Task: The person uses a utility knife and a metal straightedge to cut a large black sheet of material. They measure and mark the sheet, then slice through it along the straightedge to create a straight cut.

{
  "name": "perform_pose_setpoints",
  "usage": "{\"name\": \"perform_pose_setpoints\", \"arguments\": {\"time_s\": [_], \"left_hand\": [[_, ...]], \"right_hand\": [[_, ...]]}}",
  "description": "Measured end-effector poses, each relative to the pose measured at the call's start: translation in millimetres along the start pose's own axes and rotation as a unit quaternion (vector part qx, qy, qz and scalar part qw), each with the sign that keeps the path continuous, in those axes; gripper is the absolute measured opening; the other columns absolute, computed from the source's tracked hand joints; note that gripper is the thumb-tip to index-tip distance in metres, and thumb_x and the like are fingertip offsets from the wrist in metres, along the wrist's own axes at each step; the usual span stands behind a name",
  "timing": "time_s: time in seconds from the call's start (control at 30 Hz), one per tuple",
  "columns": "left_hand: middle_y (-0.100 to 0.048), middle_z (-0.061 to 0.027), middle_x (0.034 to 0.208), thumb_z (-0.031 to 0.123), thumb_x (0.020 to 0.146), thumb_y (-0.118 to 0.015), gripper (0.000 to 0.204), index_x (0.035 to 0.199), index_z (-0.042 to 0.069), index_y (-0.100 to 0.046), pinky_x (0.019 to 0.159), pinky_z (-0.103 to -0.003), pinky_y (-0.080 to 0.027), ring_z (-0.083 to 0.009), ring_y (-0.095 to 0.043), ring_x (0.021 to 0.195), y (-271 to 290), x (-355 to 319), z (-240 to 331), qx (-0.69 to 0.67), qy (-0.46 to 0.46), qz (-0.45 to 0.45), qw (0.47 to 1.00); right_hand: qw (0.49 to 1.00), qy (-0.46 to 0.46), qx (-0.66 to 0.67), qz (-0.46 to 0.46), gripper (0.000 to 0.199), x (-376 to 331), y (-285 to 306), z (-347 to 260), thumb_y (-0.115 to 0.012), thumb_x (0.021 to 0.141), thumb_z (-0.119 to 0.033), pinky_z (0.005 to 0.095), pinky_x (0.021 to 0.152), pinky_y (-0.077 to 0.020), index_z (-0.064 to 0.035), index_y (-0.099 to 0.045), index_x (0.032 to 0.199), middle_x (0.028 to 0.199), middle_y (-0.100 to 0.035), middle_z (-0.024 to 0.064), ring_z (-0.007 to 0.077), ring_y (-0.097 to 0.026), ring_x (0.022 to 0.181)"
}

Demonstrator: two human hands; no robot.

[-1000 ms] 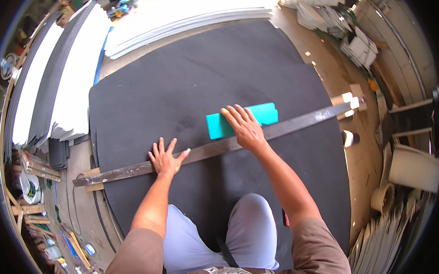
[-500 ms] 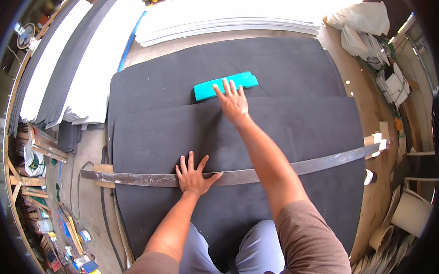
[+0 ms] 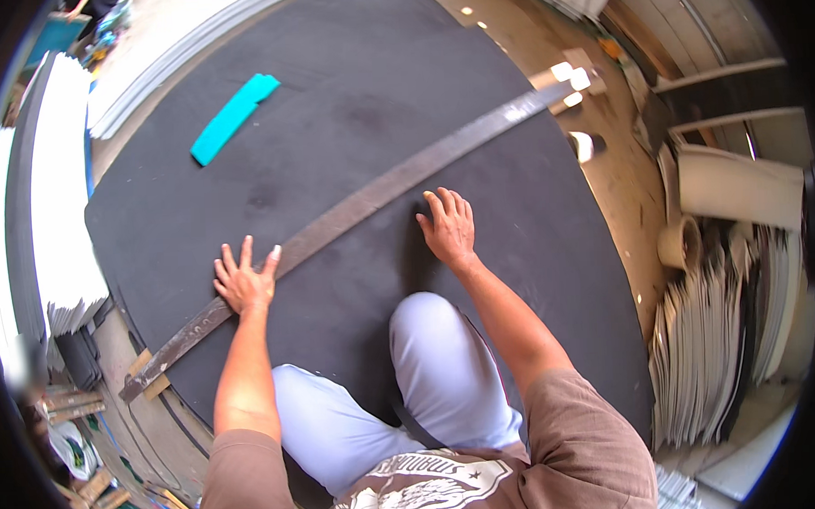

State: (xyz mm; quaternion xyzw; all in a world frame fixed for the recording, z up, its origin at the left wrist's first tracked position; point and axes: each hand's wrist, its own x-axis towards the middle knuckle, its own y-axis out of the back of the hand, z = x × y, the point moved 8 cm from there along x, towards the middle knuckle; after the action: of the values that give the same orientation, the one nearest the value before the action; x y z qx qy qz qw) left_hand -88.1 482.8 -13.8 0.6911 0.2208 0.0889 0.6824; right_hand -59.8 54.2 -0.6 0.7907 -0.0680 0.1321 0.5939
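Head view: left hand [image 3: 245,285] splayed across strip [image 3: 378,192], right hand [image 3: 450,231] loose beyond its edge over roomy sheet [image 3: 537,227].

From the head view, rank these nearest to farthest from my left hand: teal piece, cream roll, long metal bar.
From the left hand:
1. Long metal bar: directly under the hand.
2. Teal piece: beyond the bar, toward the upper left.
3. Cream roll: far right, past the black sheet.

Watching a long, narrow, dark-grey metal bar [image 3: 378,191], scuffed, lying flat, slanting up to the right! Spanning a broad, smooth, matte-black sheet [image 3: 505,224], spread flat beneath. Overhanging both sides; bleached by glare at the right end, exact tip hard to judge.
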Motion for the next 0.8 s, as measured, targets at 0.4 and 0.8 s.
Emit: {"name": "perform_pose_setpoints", "arguments": {"time_s": [0.4,0.8], "left_hand": [[-0.036,-0.005,0.171,0.085,0.09,-0.051,0.076,0.158,0.049,-0.046,0.123,-0.06,-0.029,-0.036,-0.034,0.155,-12.2,0.5,-0.8,0.029,-0.002,0.014,0.999],[-0.033,-0.0061,0.172,0.083,0.089,-0.056,0.078,0.157,0.044,-0.05,0.124,-0.061,-0.026,-0.0357,-0.031,0.156,-2.3,2.5,-1.4,0.0,0.012,-0.009,1.0]], "right_hand": [[0.954,-0.271,0.014,-0.123,0.038,-181.6,69.8,154.1,-0.078,0.093,-0.04,0.0458,0.088,-0.0522,-0.0083,-0.066,0.109,0.104,-0.067,0.0109,0.0327,-0.065,0.107],[0.97,-0.231,0.046,-0.059,0.032,-199.9,61.9,111.5,-0.077,0.094,-0.027,0.0471,0.077,-0.0554,-0.014,-0.067,0.122,0.103,-0.064,0.0079,0.0316,-0.068,0.095]]}}
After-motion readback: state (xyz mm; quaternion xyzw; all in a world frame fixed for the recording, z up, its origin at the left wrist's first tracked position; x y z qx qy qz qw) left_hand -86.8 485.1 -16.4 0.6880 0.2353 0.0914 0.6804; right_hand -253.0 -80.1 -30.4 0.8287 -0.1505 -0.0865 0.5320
